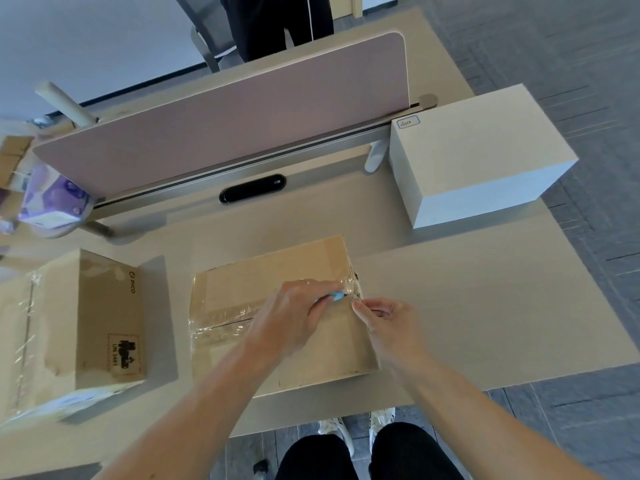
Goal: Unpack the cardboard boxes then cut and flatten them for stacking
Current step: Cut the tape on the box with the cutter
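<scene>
Cardboard box (242, 292), sealed with clear tape (350, 287), lies flat in the middle of the table (450, 289), near its front edge. The left hand (291, 317) grips a small blue cutter (334, 296), its tip at the tape by the box's right edge. The right hand (388, 323) pinches the tape just beside it. A second brown box (104, 323) stands to the left, and a white box (478, 154) sits far right beside a pink divider (225, 126).
</scene>
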`<control>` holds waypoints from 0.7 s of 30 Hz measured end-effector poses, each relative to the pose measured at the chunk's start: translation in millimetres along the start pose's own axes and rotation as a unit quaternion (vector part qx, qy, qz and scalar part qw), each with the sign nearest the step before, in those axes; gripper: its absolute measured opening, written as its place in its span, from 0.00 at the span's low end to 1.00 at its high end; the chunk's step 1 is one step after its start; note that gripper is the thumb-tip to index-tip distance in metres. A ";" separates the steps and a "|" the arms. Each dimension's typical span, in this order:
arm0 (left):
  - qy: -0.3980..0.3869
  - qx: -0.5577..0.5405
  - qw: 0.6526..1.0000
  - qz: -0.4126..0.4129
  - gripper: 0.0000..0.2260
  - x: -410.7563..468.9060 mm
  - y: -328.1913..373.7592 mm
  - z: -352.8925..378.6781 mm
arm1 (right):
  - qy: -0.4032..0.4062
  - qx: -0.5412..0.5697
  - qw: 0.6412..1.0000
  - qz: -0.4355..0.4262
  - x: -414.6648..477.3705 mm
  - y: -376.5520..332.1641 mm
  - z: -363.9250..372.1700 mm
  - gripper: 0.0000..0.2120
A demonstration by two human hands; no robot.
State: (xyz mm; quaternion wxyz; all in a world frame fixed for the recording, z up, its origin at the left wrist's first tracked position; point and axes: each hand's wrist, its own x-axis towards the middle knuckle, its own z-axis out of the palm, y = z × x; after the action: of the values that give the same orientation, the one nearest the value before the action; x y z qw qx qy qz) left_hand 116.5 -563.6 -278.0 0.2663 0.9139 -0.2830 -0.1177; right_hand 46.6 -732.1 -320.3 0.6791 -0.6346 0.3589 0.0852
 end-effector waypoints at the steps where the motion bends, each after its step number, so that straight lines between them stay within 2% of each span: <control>1: 0.001 0.004 1.000 0.006 0.11 -0.1 1.3 0.9 | 0.002 -0.002 1.000 -0.005 0.1 0.4 -0.2 0.05; 6: -0.033 0.067 0.997 0.021 0.12 3.4 1.7 3.5 | 0.001 0.029 1.000 -0.011 -2.7 0.9 0.9 0.05; 9: -0.041 0.117 0.992 0.032 0.22 1.4 -5.0 1.0 | 0.001 0.032 0.999 -0.016 -2.9 1.8 1.4 0.04; 16: -0.025 0.153 0.988 0.014 0.25 -32.6 -39.2 -27.6 | -0.008 0.028 0.999 -0.026 -6.3 -0.5 0.3 0.03; 21: -0.017 0.175 0.984 0.023 0.22 -54.0 -73.1 -44.9 | -0.002 0.022 0.999 -0.033 -10.5 -4.9 1.4 0.02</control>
State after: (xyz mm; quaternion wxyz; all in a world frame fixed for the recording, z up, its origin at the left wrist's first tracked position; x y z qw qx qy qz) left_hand 122.3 -462.4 -277.7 0.0998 0.9376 -0.3244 -0.0755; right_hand 42.2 -728.1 -310.2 0.6959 -0.6309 0.3383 0.0567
